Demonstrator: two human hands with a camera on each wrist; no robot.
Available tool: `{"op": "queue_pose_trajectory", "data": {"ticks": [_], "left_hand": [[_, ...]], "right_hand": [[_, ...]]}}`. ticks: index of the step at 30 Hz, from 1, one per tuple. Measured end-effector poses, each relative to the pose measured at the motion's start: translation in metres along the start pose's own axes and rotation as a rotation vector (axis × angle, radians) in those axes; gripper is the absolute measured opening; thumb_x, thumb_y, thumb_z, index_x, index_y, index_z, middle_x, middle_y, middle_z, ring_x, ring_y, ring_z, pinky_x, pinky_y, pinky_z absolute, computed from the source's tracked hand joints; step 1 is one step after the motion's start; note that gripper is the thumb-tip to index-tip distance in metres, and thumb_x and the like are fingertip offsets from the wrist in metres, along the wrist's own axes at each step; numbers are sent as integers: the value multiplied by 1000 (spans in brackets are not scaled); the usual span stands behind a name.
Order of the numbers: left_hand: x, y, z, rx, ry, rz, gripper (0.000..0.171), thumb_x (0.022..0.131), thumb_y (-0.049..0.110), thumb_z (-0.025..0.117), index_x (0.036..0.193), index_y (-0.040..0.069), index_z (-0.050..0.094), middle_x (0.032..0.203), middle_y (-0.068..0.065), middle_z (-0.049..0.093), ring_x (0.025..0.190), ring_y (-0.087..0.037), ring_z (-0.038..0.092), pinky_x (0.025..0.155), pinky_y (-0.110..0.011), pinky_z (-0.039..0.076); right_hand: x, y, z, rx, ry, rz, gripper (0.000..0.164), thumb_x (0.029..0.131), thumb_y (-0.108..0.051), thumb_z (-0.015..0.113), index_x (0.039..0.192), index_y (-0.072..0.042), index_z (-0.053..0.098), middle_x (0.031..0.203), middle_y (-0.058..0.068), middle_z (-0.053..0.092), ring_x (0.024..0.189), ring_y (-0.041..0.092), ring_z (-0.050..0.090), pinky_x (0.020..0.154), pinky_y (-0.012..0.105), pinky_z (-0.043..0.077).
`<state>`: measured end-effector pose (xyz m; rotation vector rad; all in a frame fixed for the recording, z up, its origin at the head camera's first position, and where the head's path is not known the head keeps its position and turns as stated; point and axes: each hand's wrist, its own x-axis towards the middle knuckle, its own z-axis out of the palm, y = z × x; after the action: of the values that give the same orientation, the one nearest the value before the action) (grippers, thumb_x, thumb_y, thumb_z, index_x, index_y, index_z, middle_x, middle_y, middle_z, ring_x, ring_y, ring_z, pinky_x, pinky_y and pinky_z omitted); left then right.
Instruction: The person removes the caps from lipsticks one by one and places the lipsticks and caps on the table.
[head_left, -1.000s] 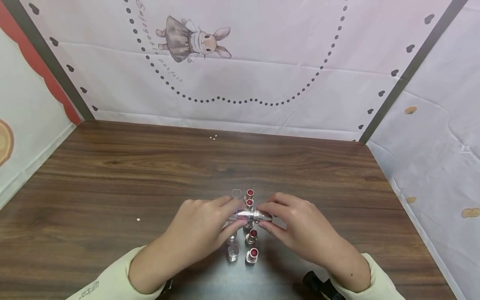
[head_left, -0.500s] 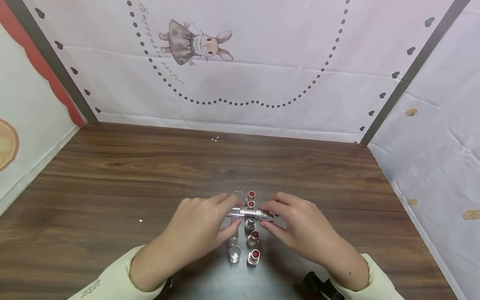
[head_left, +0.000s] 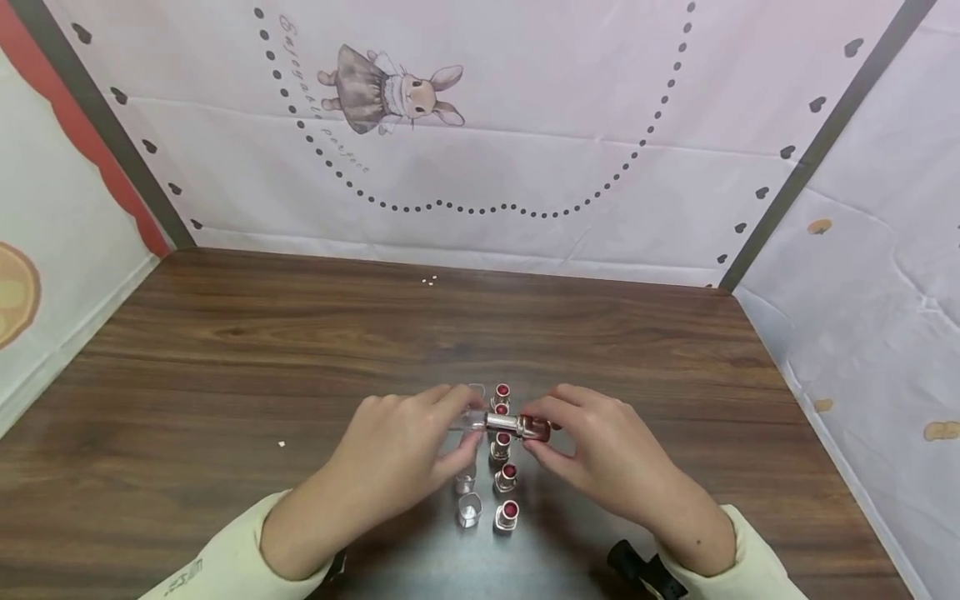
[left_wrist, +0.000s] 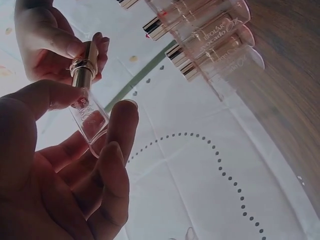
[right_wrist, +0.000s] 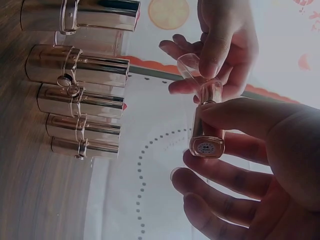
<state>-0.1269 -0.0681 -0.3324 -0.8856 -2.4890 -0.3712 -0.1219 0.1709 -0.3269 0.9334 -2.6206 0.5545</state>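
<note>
Over the table, my left hand (head_left: 408, 437) pinches a clear cap (left_wrist: 91, 122) between thumb and fingers. A lipstick (head_left: 536, 427) with a shiny metallic tube is in my right hand (head_left: 600, 437), gripped by its base. Cap and lipstick lie in one line, almost level; the lipstick's red tip is inside the cap's mouth in the left wrist view, while much of the tube shows outside it. A round label (right_wrist: 205, 148) marks the base. Beneath the hands stand several uncapped lipsticks (head_left: 506, 515) in a row, and left of them a row of clear caps (head_left: 469, 510), partly hidden by my left hand.
The dark wood table (head_left: 300, 333) ends at a printed cloth wall (head_left: 525, 150) behind, with cloth walls at both sides. Small white bits (head_left: 429, 281) lie near the back edge, and another white scrap (head_left: 282, 444) lies left of my hands. A black strap (head_left: 647, 570) sits by the right sleeve.
The clear cap now covers less of the lipstick, so more of the metallic tube shows between my hands. The base looks reddish where it looked silver. Both hands stay nearly in place.
</note>
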Motion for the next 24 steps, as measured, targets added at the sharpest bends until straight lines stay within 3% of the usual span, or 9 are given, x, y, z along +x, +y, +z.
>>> {"op": "queue_pose_trajectory", "data": {"ticks": [5, 9, 12, 16, 20, 24], "left_hand": [[2, -2, 0, 8, 1, -4, 27, 82, 32, 77, 105, 21, 67, 83, 12, 74, 42, 0, 32, 40, -17, 19], [3, -7, 1, -37, -10, -25, 28, 83, 32, 78, 106, 22, 66, 69, 15, 69, 44, 3, 38, 41, -18, 23], [4, -14, 3, -97, -48, -89, 27, 85, 34, 78, 107, 23, 67, 72, 15, 67, 50, 5, 48, 44, -19, 31], [6, -29, 4, -109, -94, -174, 28, 84, 37, 79, 107, 24, 70, 89, 10, 68, 52, 2, 46, 49, -22, 37], [8, -44, 9, -110, -136, -206, 28, 84, 35, 79, 108, 23, 71, 90, 6, 66, 52, -2, 43, 49, -24, 37], [17, -55, 19, -148, -209, -210, 28, 87, 35, 77, 109, 20, 72, 93, 4, 70, 56, -3, 48, 53, -26, 41]], "right_hand": [[2, 3, -3, 2, 30, 16, 22, 80, -18, 83, 100, -18, 73, 84, -13, 66, 75, 0, 60, 65, 22, 51], [4, 7, -2, 16, 11, 69, 22, 81, -19, 82, 102, -19, 73, 84, -13, 69, 75, 1, 61, 64, 21, 49], [6, 13, 1, 46, -24, 119, 22, 83, -21, 80, 104, -18, 73, 86, -11, 72, 75, 2, 64, 62, 20, 47], [13, 29, 10, 163, -76, 185, 21, 86, -18, 77, 106, -14, 71, 86, -5, 74, 75, 6, 67, 62, 21, 50], [25, 49, 18, 273, -111, 243, 21, 87, -14, 76, 107, -10, 69, 90, 0, 76, 82, 10, 71, 71, 30, 58], [33, 67, 26, 283, -120, 295, 19, 86, -12, 76, 103, -9, 68, 91, 2, 76, 84, 13, 72, 75, 35, 58]]}}
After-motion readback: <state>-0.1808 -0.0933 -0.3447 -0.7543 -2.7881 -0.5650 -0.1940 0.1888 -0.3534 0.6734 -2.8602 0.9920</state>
